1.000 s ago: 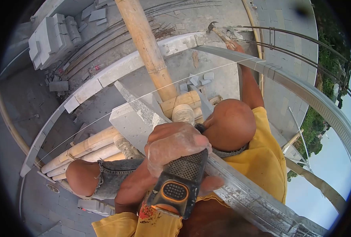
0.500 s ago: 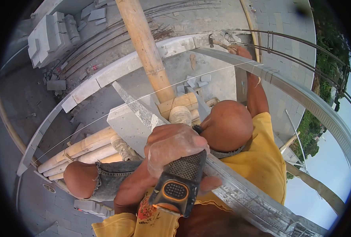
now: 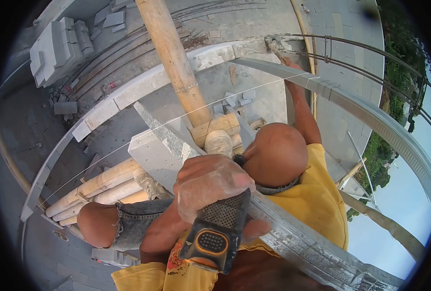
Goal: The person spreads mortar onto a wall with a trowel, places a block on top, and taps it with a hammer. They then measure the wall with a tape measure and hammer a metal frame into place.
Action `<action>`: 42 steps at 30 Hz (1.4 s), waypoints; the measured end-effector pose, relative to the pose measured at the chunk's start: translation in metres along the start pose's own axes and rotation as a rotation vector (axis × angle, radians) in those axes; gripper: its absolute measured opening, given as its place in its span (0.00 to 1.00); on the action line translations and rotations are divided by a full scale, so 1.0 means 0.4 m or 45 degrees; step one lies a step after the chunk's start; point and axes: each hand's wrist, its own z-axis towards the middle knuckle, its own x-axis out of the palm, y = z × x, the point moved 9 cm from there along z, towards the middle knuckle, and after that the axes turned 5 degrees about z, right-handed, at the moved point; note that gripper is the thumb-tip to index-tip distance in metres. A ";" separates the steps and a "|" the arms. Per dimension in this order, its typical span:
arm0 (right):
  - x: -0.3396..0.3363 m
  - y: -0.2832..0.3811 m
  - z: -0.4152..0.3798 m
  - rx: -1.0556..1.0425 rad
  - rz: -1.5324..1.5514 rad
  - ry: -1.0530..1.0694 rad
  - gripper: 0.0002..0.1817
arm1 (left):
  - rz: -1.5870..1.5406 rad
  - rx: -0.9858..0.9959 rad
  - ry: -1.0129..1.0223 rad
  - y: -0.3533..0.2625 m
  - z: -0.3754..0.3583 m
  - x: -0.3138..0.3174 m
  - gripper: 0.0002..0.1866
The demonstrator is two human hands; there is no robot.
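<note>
My left hand [image 3: 213, 186] is wrapped round the black and orange handle [image 3: 213, 242] of what looks like a handsaw. Its pale, tapering blade [image 3: 162, 131] points up and left, beside a light grey block [image 3: 150, 153]. At the top right, my right hand [image 3: 289, 63] reaches to the end of the block wall. Its fingers close round a small hammer-like tool [image 3: 272, 44], seen small and partly hidden, over rough mortar. A long, scuffed metal bar [image 3: 312, 237] runs from between my knees to the lower right, passing behind the saw handle.
A curved row of pale blocks [image 3: 142, 87] spans the view, with a white string [image 3: 176, 119] in front. Bamboo poles [image 3: 174, 58] cross above and below. A metal channel [image 3: 351, 104] and steel rods [image 3: 365, 72] extend right. Blocks are stacked [image 3: 55, 53] at the upper left.
My right hand has shifted slightly up and left, and the tool in it has turned and moved right, against the mortar. My left hand stays on the saw handle; the view shifts slightly.
</note>
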 end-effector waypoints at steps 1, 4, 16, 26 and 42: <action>-0.013 0.004 -0.003 0.012 0.001 -0.059 0.19 | 0.005 0.008 -0.088 0.006 0.003 -0.002 0.42; 0.001 -0.015 -0.012 0.025 -0.032 -0.111 0.19 | 0.037 -0.017 -0.193 0.004 -0.002 0.000 0.38; 0.014 -0.012 -0.029 -0.146 -0.015 -0.139 0.19 | 0.053 -0.031 -0.158 0.004 0.005 0.000 0.36; 0.028 0.071 0.019 -0.175 0.070 0.030 0.17 | 0.012 -0.012 -0.030 -0.001 -0.005 -0.001 0.44; 0.049 0.052 -0.027 -0.389 0.047 0.097 0.17 | -0.009 0.005 -0.022 0.003 -0.003 -0.003 0.46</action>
